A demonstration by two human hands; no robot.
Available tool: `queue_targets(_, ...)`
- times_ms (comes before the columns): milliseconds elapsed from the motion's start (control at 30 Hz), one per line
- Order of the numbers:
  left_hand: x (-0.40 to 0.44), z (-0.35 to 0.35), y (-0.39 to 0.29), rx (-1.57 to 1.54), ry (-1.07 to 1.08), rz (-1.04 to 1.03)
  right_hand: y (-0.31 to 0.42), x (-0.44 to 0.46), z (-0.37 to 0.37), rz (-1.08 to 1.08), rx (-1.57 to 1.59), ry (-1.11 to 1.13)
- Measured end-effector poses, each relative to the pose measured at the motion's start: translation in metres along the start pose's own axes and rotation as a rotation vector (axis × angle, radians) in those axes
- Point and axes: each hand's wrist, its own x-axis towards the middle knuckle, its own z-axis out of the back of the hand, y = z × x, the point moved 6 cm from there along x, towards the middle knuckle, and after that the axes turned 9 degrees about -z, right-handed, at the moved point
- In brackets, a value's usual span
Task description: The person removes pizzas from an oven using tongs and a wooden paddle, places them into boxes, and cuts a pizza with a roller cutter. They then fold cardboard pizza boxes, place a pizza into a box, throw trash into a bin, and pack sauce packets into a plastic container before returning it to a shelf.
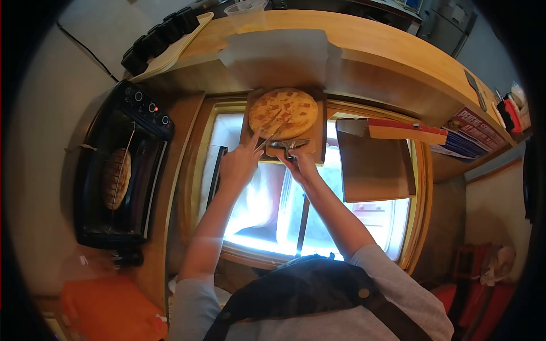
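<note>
A round pizza with square toppings lies on a brown board or open box base in front of me. My left hand is closed on slim metal tongs, whose two arms reach over the pizza's near half. My right hand grips the dark handle of a wide metal server, its blade by the pizza's near edge. Both hands are side by side, just below the pizza. Fingers partly hide the tools' handles.
On the left stands a black toaster oven with a lit red light and an oval bread inside. A brightly lit glass-topped chest lies under my arms. An open cardboard box rests on its right. Black cups line the upper left.
</note>
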Motion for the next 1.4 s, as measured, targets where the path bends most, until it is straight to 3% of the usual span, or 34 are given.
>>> queue_targets(200, -0.044, 0.021, -0.009, -0.076, -0.162, -0.004, 0.014, -0.042, 0.002, 0.023, -0.12, 0.194)
queue_targets(333, -0.092, 0.039, -0.003, -0.194, -0.306, 0.09, 0.026, -0.081, -0.017, 0.04, -0.275, 0.202)
queue_targets(467, -0.134, 0.053, 0.005, -0.187, -0.308, 0.173, 0.016, -0.103, -0.044, -0.015, -0.422, 0.322)
queue_targets(933, -0.322, 0.145, 0.048, -0.142, -0.444, 0.559, -0.144, -0.186, -0.19, -0.555, -0.286, 0.566)
queue_targets(1067, -0.359, 0.17, 0.067, 0.009, -0.45, 0.611, -0.189, -0.185, -0.233, -0.624, -0.294, 0.544)
queue_targets(1200, -0.374, 0.189, 0.083, 0.155, -0.476, 0.62, -0.24, -0.146, -0.289, -0.566, -0.298, 0.695)
queue_targets(1400, -0.36, 0.195, 0.144, 0.385, -0.346, 0.614, -0.283, -0.101, -0.345, -0.52, -0.443, 0.776)
